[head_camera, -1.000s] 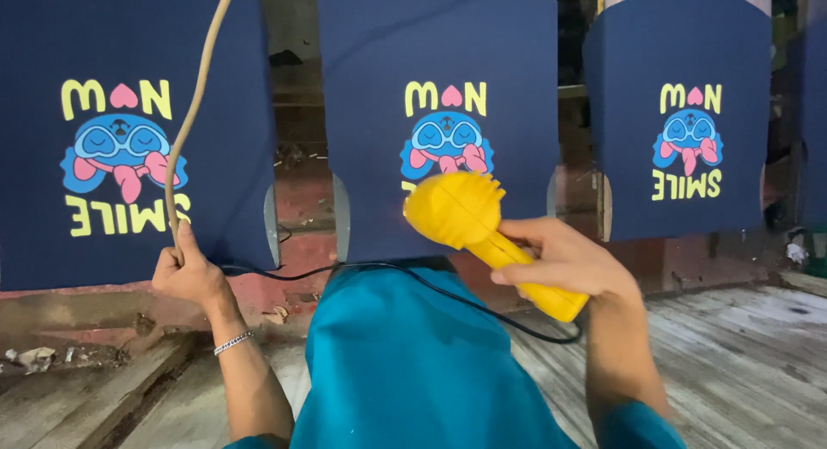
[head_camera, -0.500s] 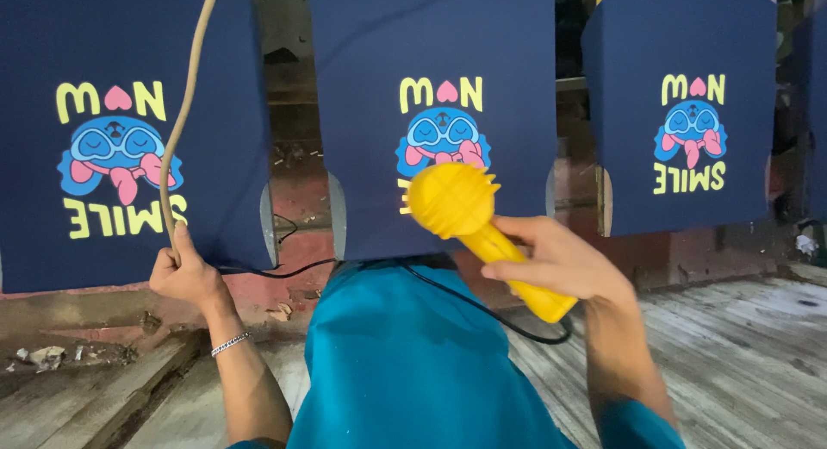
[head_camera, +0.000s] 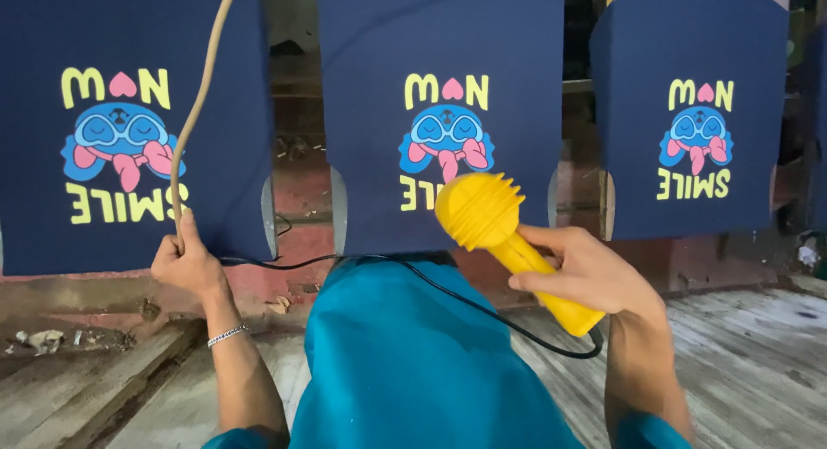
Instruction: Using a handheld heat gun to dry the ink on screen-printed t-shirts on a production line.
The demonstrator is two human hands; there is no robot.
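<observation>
Three navy printed panels (head_camera: 439, 113) above plank floor (head_camera: 741, 346).

We see our two bare forearms coming up from the bottom edge of the view, each ending at a teal sleeve cuff near the elbow. Our left hand (head_camera: 185, 264) has a thin silver chain bracelet (head_camera: 227, 334) around its wrist. Our right hand (head_camera: 590, 272) wears no ring, watch or band that we can make out. Between the arms our body is covered by a smooth teal garment (head_camera: 413, 363), the same colour as the sleeves, plain and without print
</observation>
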